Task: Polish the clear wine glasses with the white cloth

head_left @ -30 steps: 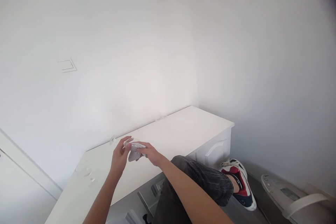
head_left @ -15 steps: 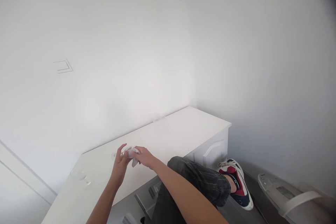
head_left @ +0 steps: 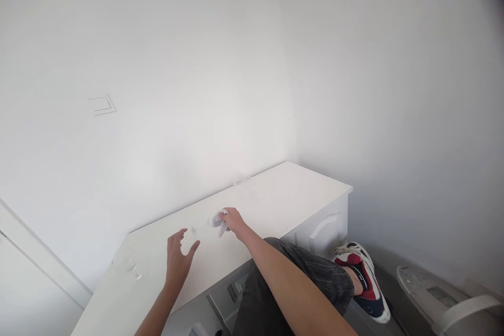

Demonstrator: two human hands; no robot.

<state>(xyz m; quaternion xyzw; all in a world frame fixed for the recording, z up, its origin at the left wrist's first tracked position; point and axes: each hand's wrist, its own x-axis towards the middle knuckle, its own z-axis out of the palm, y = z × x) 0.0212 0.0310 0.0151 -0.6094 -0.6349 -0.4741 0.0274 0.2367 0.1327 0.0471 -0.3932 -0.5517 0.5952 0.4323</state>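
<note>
My right hand (head_left: pixel 235 221) reaches out over the white cabinet top (head_left: pixel 275 199), its fingers closed on a clear wine glass (head_left: pixel 214 222) with a white cloth bunched against it. The glass's stem and foot (head_left: pixel 194 231) point left. Back from the glass, my left hand (head_left: pixel 178 260) hovers above the cabinet top, fingers spread and holding nothing.
Another clear glass (head_left: pixel 125 261) lies near the cabinet's left end. My raised knee in dark trousers (head_left: pixel 311 278) and a red, white and navy shoe (head_left: pixel 364 278) are lower right. A grey device (head_left: pixel 437 294) sits at the bottom right corner. White walls close in behind and to the right.
Both hands held the glass and cloth together before. Now my left hand has let go and drawn back, while my right hand has carried the glass farther right over the cabinet top.
</note>
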